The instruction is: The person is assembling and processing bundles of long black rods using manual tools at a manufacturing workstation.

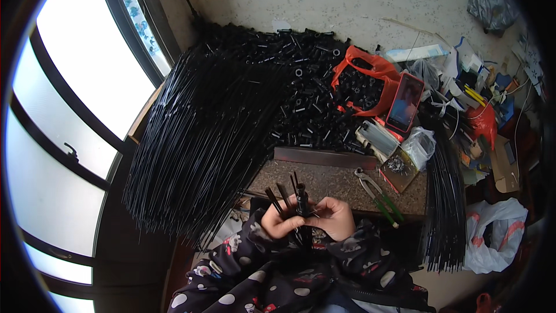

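Observation:
In front of my body, my left hand [280, 221] is closed around several thin black strips [274, 198] and a black tubular plastic part [302, 195] that stands upright. My right hand [337, 219] meets it from the other side, thumb and fingers pinched together against the tubular part. Whatever small piece the right fingers grip is too small to make out. A large bundle of long thin black rods [191, 139] lies left of my hands. Beyond them spreads a heap of small black plastic fittings [310, 95].
A dark metal bar [324, 157] edges the speckled worktop [289, 179]. Pincers with green handles [377, 196] lie at right, by a tray of small metal pieces [399, 167]. Behind are a phone in a red case [405, 102] and a red bag [379, 72]. More black rods [445, 214] hang over the right edge.

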{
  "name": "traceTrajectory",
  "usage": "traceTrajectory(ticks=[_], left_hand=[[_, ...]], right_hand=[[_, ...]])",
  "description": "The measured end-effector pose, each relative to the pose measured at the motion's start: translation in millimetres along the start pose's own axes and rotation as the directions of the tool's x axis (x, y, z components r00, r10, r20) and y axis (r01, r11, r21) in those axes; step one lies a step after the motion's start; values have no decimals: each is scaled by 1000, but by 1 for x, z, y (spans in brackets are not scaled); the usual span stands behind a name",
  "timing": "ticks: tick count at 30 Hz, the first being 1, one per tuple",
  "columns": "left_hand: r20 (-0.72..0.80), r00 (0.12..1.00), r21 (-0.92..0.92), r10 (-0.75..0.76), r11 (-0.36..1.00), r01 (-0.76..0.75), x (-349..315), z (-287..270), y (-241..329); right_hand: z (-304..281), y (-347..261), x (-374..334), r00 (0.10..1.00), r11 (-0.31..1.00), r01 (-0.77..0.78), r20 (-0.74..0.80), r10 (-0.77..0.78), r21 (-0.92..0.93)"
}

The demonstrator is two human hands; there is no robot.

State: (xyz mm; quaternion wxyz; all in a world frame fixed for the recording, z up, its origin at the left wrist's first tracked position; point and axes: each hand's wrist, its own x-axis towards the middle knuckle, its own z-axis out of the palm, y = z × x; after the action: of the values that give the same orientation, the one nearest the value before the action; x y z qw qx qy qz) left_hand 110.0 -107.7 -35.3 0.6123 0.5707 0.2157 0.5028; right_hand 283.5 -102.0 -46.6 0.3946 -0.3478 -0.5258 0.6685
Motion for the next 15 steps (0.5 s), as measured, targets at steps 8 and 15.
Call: traceTrajectory(ticks=[8,15], left_hand=[[48,989,570,140,809,-142,6,8,-7],[-104,987,573,124,818,-42,-2,11,-25]], right_hand=[[4,-14,4,983,995,84,-169,-73,56],[18,-14,-7,790,742,280,-293,-538,-609]])
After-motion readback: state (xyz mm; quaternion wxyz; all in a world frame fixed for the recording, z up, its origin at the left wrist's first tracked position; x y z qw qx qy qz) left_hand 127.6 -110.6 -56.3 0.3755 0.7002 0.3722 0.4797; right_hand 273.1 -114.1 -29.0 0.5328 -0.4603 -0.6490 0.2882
